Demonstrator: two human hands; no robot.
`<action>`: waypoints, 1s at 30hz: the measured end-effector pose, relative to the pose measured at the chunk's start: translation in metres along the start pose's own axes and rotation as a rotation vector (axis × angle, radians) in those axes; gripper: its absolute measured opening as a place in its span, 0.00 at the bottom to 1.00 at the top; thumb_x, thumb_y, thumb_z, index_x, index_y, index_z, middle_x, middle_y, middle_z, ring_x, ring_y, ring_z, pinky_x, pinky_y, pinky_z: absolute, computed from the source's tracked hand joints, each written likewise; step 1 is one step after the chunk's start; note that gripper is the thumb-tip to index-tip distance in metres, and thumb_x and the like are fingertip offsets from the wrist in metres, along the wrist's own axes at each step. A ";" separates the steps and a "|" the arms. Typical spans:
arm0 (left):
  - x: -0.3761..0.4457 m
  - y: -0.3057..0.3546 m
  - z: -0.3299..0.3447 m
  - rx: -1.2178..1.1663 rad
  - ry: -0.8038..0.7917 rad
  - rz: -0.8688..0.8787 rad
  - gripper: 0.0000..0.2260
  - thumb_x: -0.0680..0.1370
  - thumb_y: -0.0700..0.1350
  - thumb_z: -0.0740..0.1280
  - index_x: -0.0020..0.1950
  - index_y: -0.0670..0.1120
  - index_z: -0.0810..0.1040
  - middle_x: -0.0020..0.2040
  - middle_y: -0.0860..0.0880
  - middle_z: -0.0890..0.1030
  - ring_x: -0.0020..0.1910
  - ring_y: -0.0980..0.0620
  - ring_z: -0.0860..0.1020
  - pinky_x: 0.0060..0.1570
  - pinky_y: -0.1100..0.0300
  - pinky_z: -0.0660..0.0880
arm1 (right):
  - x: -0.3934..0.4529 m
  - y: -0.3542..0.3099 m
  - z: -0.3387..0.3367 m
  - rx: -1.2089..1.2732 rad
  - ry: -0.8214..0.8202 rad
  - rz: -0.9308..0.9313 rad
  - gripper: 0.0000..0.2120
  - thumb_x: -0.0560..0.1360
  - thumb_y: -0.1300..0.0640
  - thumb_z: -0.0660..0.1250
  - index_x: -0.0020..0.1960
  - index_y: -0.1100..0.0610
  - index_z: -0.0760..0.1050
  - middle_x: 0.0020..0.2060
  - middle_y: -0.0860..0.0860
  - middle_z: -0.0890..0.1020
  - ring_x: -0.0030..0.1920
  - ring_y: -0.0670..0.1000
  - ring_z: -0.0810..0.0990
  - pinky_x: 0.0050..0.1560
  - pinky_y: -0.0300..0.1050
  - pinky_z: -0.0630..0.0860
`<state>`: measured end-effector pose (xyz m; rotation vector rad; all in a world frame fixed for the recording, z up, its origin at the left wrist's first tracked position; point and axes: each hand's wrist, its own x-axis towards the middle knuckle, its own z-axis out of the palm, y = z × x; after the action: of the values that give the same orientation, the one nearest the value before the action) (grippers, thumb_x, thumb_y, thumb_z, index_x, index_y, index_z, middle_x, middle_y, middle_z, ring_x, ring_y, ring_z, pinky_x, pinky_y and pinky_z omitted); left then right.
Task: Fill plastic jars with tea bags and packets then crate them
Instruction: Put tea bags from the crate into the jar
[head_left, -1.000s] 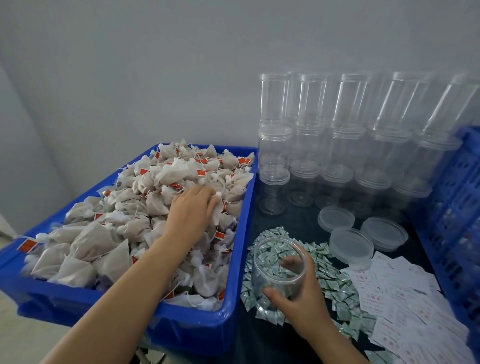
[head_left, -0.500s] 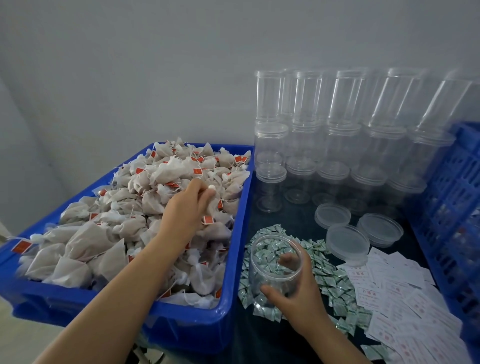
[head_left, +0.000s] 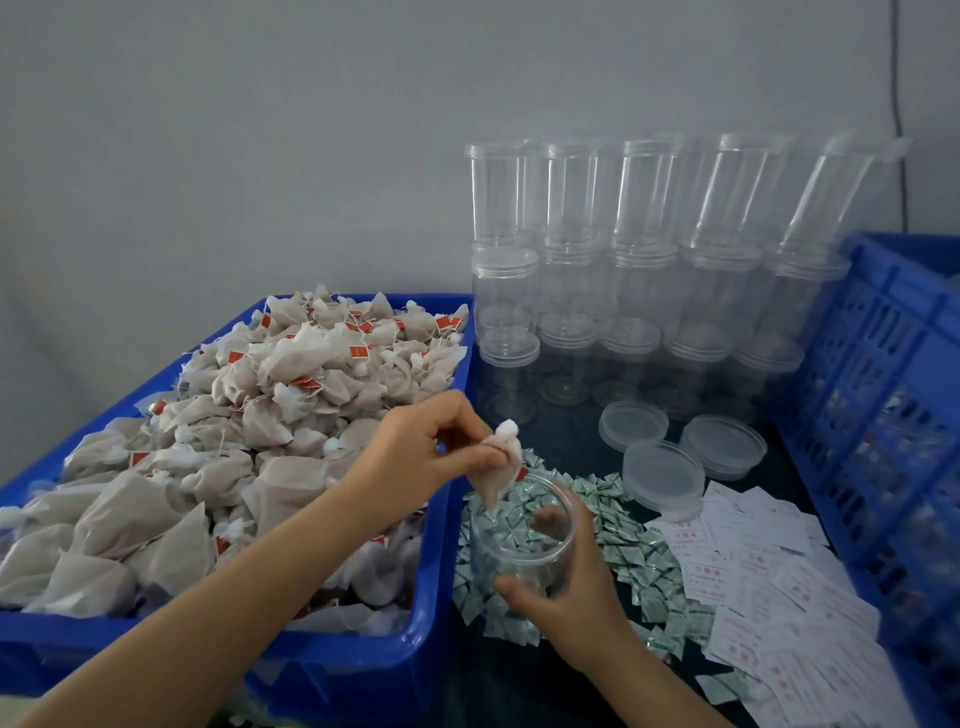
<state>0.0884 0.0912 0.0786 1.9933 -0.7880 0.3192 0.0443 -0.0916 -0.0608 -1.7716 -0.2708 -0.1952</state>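
Now tea bag (head_left: 497, 470) hanging lengthwise, tip down, over jar (head_left: 522, 540).

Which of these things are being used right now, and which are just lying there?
In use:
left hand pinching a tea bag
right hand holding the open jar
blue bin of tea bags

Lying by:
stacked empty jars
loose lids
green packets
white slips
blue crate

jar (head_left: 522, 540): clear glossy plastic | tea bag (head_left: 498, 475): matt fibrous mesh | tub (head_left: 363, 670): glossy blue plastic
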 end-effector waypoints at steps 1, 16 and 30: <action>0.001 0.003 0.003 0.022 -0.055 0.003 0.08 0.67 0.57 0.71 0.40 0.57 0.77 0.41 0.58 0.81 0.38 0.58 0.79 0.40 0.65 0.76 | 0.000 0.000 0.000 0.004 -0.001 -0.003 0.45 0.58 0.36 0.78 0.66 0.19 0.55 0.62 0.38 0.70 0.63 0.35 0.70 0.59 0.46 0.77; 0.024 0.025 0.043 0.677 -0.822 0.073 0.01 0.76 0.43 0.66 0.44 0.47 0.75 0.38 0.53 0.76 0.38 0.53 0.73 0.41 0.59 0.71 | 0.005 0.005 0.000 0.043 -0.005 -0.034 0.44 0.64 0.47 0.80 0.72 0.31 0.60 0.66 0.37 0.75 0.67 0.45 0.76 0.62 0.47 0.77; 0.031 0.018 0.057 0.627 -1.144 -0.079 0.11 0.81 0.43 0.59 0.57 0.42 0.79 0.51 0.48 0.79 0.41 0.56 0.71 0.45 0.63 0.64 | 0.004 0.001 0.002 -0.034 -0.029 -0.024 0.47 0.60 0.40 0.80 0.71 0.28 0.57 0.65 0.37 0.75 0.64 0.42 0.77 0.60 0.43 0.78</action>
<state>0.0955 0.0242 0.0761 2.7668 -1.3988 -0.8107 0.0487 -0.0897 -0.0614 -1.8065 -0.3110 -0.1920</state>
